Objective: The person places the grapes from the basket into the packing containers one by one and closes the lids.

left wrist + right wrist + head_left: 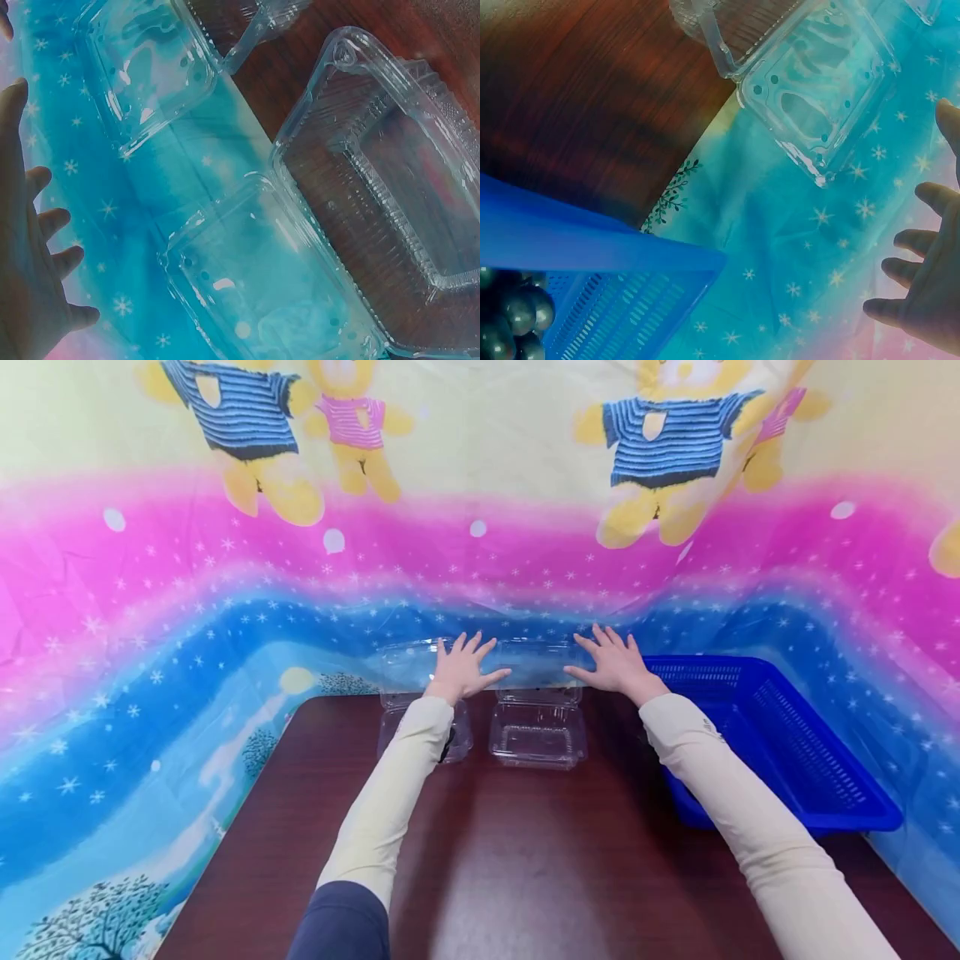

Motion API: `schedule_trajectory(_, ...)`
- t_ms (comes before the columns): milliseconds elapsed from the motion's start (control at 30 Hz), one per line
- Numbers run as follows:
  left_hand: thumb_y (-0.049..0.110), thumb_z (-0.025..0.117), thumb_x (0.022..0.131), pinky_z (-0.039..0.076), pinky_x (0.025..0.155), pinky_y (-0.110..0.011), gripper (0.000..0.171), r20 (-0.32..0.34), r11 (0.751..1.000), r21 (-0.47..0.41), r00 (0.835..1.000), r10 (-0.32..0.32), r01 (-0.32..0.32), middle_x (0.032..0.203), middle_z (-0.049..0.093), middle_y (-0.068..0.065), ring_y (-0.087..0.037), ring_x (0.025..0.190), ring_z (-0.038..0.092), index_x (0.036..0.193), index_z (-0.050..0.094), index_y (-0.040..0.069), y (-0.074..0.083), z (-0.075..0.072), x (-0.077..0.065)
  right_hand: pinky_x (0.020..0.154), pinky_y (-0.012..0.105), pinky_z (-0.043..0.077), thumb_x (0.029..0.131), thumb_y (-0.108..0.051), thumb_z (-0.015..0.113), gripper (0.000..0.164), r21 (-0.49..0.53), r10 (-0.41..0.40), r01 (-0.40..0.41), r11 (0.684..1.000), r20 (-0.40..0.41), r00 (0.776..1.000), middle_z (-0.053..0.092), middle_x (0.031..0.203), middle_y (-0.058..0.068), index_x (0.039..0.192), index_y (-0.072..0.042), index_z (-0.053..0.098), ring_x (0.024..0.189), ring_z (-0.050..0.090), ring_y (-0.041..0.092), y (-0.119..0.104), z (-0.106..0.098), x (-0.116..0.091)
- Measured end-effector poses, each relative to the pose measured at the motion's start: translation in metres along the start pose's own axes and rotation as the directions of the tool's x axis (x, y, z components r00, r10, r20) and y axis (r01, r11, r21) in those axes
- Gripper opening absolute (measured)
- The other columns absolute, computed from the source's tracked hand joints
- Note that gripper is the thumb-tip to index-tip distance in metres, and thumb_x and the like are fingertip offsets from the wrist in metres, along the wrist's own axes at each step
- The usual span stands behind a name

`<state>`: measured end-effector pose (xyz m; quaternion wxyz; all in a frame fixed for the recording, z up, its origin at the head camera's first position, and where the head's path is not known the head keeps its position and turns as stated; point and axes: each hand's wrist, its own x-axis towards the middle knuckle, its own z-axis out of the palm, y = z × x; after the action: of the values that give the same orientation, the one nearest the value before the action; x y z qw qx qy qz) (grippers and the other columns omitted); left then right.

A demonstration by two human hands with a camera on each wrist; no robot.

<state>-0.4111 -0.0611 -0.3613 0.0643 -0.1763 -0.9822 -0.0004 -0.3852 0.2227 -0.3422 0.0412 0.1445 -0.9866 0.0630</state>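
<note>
Two clear plastic clamshell boxes stand side by side at the table's far edge with their lids raised: the left box point(392, 731) and the right box point(537, 745). My left hand point(459, 675) is held out with fingers spread, overlapping the left box's lid in the head view; its fingers hold nothing. Likewise spread and holding nothing, my right hand point(617, 665) is just right of the right box's lid point(536, 662). In the left wrist view, a box's tray point(330, 202) shows its ridged walls and bare bottom.
A blue plastic basket point(847, 817) with slotted sides stands on the right of the dark wooden table point(517, 877), beneath my right forearm. Shiny dark round things point(517, 311) lie in it. A printed cloth point(480, 568) hangs behind and around the table.
</note>
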Motion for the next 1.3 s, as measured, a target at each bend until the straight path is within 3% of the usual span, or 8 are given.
schedule_trajectory(200, 0.075, 0.03, 0.083, 0.002, 0.11, -0.062, 0.078, -0.002, 0.999, -0.029, 1.0, 0.029, -0.029, 0.155, 0.018, 0.0, -0.029, 0.143, 0.012, 0.148, 0.014, 0.036, 0.006, 0.003, -0.004, 0.108, 0.065, 0.001, 0.09, -0.056, 0.046, 0.074, -0.004, -0.006, 0.006, 1.0, 0.005, 1.0, 0.008, 0.154, 0.022, 0.149, -0.017, 0.023, 0.14, 0.005, 0.041, 0.006, 0.001, -0.005)
schedule_trajectory(667, 0.074, 0.032, 0.083, -0.001, 0.11, -0.062, 0.078, 0.005, 0.998, -0.042, 0.999, 0.048, -0.048, 0.155, 0.02, -0.001, -0.029, 0.142, 0.013, 0.148, 0.014, 0.035, 0.004, 0.02, -0.009, 0.108, 0.065, 0.005, 0.091, -0.052, 0.049, 0.07, 0.009, 0.0, -0.001, 1.0, 0.02, 1.0, 0.011, 0.153, 0.022, 0.146, -0.014, 0.029, 0.139, 0.009, 0.043, 0.012, 0.005, -0.015)
schedule_trajectory(933, 0.076, 0.031, 0.082, -0.001, 0.11, -0.062, 0.08, 0.003, 0.998, -0.04, 0.999, 0.047, -0.047, 0.155, 0.019, -0.001, -0.03, 0.142, 0.015, 0.149, 0.015, 0.034, 0.0, 0.027, -0.01, 0.108, 0.065, 0.007, 0.089, -0.059, 0.046, 0.072, 0.01, -0.022, 0.022, 1.0, -0.003, 1.0, 0.017, 0.151, 0.023, 0.144, -0.014, 0.035, 0.137, 0.014, 0.045, 0.012, 0.007, -0.021)
schedule_trajectory(1300, 0.074, 0.033, 0.084, -0.009, 0.109, -0.06, 0.077, 0.0, 0.996, -0.065, 0.998, 0.059, -0.058, 0.155, 0.018, 0.0, -0.028, 0.142, 0.012, 0.148, 0.016, 0.035, 0.002, 0.031, -0.013, 0.107, 0.065, 0.011, 0.09, -0.055, 0.048, 0.072, -0.004, -0.014, 0.014, 1.0, 0.021, 1.0, 0.019, 0.15, 0.024, 0.146, -0.012, 0.031, 0.136, 0.015, 0.046, 0.02, 0.004, -0.024)
